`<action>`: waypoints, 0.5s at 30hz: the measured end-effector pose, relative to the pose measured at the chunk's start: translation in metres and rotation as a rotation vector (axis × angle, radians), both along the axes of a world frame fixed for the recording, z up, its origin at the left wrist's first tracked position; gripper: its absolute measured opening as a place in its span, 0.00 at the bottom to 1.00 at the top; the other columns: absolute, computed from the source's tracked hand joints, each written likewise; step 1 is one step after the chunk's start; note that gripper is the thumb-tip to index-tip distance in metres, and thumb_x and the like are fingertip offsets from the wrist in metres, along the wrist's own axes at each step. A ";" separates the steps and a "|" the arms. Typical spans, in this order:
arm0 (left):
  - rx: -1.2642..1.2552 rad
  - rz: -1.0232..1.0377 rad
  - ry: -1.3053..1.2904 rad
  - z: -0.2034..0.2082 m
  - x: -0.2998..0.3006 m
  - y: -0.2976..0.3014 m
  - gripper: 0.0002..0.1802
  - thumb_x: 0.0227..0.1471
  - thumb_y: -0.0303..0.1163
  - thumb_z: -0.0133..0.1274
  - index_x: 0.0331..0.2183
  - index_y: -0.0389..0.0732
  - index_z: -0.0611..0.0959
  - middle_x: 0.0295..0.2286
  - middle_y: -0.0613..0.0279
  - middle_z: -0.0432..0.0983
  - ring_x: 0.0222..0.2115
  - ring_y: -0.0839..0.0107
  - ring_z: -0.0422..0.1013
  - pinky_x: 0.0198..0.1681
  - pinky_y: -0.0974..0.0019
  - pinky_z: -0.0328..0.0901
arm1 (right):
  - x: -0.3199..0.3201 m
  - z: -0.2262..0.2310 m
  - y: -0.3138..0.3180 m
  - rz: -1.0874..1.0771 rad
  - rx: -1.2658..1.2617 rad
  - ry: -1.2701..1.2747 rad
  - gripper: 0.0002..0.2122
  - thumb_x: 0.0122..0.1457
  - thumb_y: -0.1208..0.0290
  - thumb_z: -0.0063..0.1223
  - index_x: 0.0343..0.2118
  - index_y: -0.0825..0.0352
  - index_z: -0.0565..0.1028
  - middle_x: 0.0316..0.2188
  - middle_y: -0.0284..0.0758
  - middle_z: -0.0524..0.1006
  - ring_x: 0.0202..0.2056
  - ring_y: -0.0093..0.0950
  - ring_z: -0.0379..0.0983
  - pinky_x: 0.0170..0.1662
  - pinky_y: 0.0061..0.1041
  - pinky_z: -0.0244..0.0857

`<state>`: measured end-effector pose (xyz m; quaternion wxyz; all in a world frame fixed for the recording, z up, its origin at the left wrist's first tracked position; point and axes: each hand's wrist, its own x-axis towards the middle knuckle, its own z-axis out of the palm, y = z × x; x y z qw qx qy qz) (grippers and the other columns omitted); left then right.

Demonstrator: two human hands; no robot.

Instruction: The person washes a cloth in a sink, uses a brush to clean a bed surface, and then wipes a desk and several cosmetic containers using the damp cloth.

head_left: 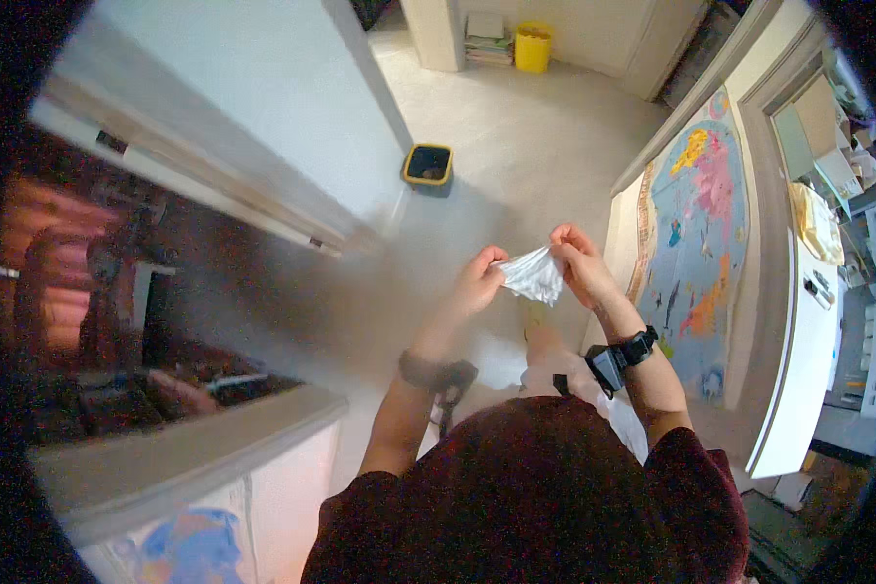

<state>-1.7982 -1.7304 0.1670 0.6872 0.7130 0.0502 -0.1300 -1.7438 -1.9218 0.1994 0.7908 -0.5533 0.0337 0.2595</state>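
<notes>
Cloth (pixel 533 276) (prob.; view's blurry), white, bunched btwn L hand (pixel 479 280) & R hand (pixel 579 263), above floor (pixel 516 127); fingers of each pinched together on an edge. Grip done; not yet opened flat.

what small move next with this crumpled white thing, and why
Perhaps ease the left hand and right hand slightly apart: each pinches an end of the crumpled white thing, which hangs in folds between them, so that might open it out.
</notes>
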 end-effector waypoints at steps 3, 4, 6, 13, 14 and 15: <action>-0.130 0.068 0.044 -0.012 0.083 0.000 0.13 0.49 0.34 0.47 0.38 0.40 0.73 0.29 0.67 0.70 0.29 0.78 0.64 0.32 0.74 0.60 | 0.073 -0.007 -0.009 0.002 -0.093 -0.068 0.05 0.54 0.77 0.45 0.33 0.62 0.67 0.25 0.23 0.65 0.26 0.13 0.61 0.28 0.13 0.56; -0.139 0.101 0.070 -0.011 0.112 0.000 0.13 0.49 0.35 0.46 0.38 0.40 0.73 0.29 0.67 0.69 0.28 0.78 0.64 0.32 0.74 0.61 | 0.100 -0.010 -0.011 -0.006 -0.092 -0.071 0.05 0.54 0.77 0.45 0.33 0.62 0.67 0.25 0.23 0.65 0.26 0.13 0.61 0.28 0.13 0.56; -0.155 0.078 0.050 -0.009 0.166 0.001 0.13 0.49 0.36 0.47 0.38 0.40 0.73 0.29 0.66 0.69 0.29 0.78 0.65 0.31 0.74 0.61 | 0.152 -0.016 -0.013 0.045 -0.138 -0.126 0.06 0.55 0.74 0.45 0.37 0.63 0.67 0.28 0.25 0.67 0.28 0.14 0.64 0.31 0.14 0.60; -0.011 -0.004 -0.006 0.030 0.348 0.045 0.15 0.49 0.34 0.54 0.38 0.38 0.72 0.27 0.65 0.70 0.28 0.78 0.67 0.28 0.75 0.63 | 0.359 -0.015 0.000 0.598 -0.472 -0.167 0.15 0.58 0.62 0.46 0.43 0.66 0.71 0.36 0.32 0.73 0.39 0.24 0.68 0.43 0.23 0.62; 0.061 0.035 -0.057 0.027 0.369 0.056 0.14 0.49 0.32 0.54 0.38 0.38 0.71 0.26 0.66 0.70 0.25 0.78 0.67 0.27 0.75 0.63 | 0.386 -0.017 0.005 0.617 -0.475 -0.167 0.15 0.58 0.62 0.46 0.43 0.66 0.71 0.36 0.32 0.73 0.39 0.24 0.68 0.43 0.23 0.62; 0.059 0.055 -0.061 0.015 0.389 0.074 0.14 0.49 0.32 0.54 0.38 0.38 0.71 0.26 0.66 0.70 0.25 0.78 0.67 0.27 0.75 0.63 | 0.412 -0.022 0.012 0.327 -0.397 -0.218 0.14 0.58 0.61 0.46 0.42 0.66 0.71 0.35 0.32 0.74 0.37 0.23 0.68 0.40 0.22 0.62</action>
